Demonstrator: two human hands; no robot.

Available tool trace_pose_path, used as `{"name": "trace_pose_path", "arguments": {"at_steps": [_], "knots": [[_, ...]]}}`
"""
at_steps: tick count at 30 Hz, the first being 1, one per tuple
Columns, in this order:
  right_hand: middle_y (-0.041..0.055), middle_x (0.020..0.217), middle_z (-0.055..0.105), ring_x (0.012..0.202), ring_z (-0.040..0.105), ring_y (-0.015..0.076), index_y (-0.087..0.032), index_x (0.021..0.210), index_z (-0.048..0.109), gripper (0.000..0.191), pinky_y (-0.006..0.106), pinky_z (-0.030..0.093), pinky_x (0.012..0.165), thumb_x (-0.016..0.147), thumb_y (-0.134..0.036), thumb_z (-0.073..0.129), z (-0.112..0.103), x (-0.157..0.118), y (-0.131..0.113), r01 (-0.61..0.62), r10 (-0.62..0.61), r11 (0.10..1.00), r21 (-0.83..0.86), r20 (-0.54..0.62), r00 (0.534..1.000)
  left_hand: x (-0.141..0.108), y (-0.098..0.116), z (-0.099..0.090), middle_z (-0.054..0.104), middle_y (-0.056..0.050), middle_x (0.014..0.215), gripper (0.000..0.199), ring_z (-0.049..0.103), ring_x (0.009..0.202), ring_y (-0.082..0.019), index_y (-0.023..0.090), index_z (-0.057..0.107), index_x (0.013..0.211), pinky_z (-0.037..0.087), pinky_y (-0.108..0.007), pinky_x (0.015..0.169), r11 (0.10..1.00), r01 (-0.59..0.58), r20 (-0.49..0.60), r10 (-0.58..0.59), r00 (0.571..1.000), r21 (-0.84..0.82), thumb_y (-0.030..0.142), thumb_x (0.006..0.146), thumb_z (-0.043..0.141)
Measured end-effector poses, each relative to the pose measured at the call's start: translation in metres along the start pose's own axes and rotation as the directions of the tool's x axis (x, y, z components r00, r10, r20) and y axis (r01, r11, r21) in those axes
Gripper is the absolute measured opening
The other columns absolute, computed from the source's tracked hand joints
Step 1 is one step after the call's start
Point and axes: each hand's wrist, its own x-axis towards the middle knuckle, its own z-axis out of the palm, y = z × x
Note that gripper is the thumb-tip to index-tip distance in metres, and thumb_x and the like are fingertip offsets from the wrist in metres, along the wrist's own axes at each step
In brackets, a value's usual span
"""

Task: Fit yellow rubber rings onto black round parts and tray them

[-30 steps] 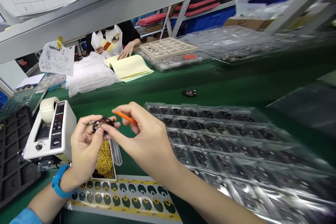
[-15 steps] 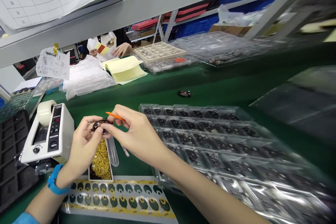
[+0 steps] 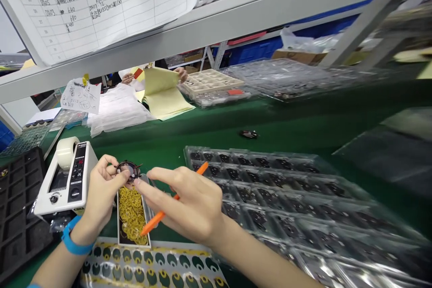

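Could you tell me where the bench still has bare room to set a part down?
Bare green mat lies between the clear blister tray and the yellow paper, around one loose part. Near the left hand it is crowded: tape dispenser, box of yellow rings, sticker sheet.

A small round dark part [image 3: 128, 170], ringed with tiny tabs and seemingly pale at its centre, is held up at near left, face toward the camera. An orange stick [image 3: 173, 199] is angled, tip down-left, just right of it.
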Motion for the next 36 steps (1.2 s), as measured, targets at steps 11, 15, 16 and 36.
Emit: {"name": "trace_pose_path", "arguments": {"at_steps": [11, 15, 16, 36], "knots": [[0.0094, 0.083, 0.068, 0.071, 0.063, 0.0159, -0.011, 0.093, 0.059, 0.008, 0.026, 0.05, 0.062, 0.092, -0.006, 0.053, 0.012, -0.007, 0.006, -0.086, 0.088, 0.982, 0.168, -0.004, 0.996, -0.029, -0.006, 0.012, 0.07, 0.0, 0.069, 0.027, 0.067, 0.062, -0.012, 0.018, 0.064, 0.11, 0.057, -0.016, 0.06, 0.996, -0.087, 0.026, 0.088, 0.996, -0.022, 0.029, 0.086, 0.069], [0.0098, 0.083, 0.069, 0.068, 0.06, 0.0152, -0.01, 0.093, 0.059, 0.009, 0.026, 0.049, 0.059, 0.093, -0.006, 0.051, 0.013, -0.008, 0.008, -0.044, 0.048, 0.985, 0.165, -0.024, 0.999, -0.029, -0.011, 0.011, 0.073, -0.001, 0.078, 0.019, 0.07, 0.072, -0.012, 0.021, 0.071, 0.105, 0.057, -0.012, 0.067, 0.98, -0.19, 0.007, 0.19, 0.982, 0.062, 0.021, 0.087, 0.066], [0.0101, 0.084, 0.069, 0.067, 0.06, 0.0151, -0.01, 0.093, 0.059, 0.009, 0.026, 0.048, 0.058, 0.093, -0.007, 0.051, 0.013, -0.008, 0.008, -0.031, 0.036, 0.985, 0.169, -0.025, 0.999, -0.03, -0.012, 0.011, 0.073, 0.0, 0.081, 0.02, 0.07, 0.073, -0.012, 0.022, 0.072, 0.105, 0.057, -0.012, 0.069, 0.972, -0.216, 0.003, 0.217, 0.976, 0.087, 0.019, 0.087, 0.065], [0.0116, 0.085, 0.069, 0.07, 0.06, 0.0167, -0.009, 0.095, 0.059, 0.007, 0.027, 0.047, 0.059, 0.093, -0.007, 0.053, 0.015, -0.011, 0.003, -0.003, 0.01, 0.994, 0.107, -0.061, 0.998, -0.034, -0.016, 0.012, 0.075, 0.0, 0.089, 0.025, 0.07, 0.074, -0.009, 0.024, 0.072, 0.105, 0.052, -0.007, 0.067, 0.901, -0.34, -0.017, 0.358, 0.934, 0.27, 0.013, 0.085, 0.061]]}}
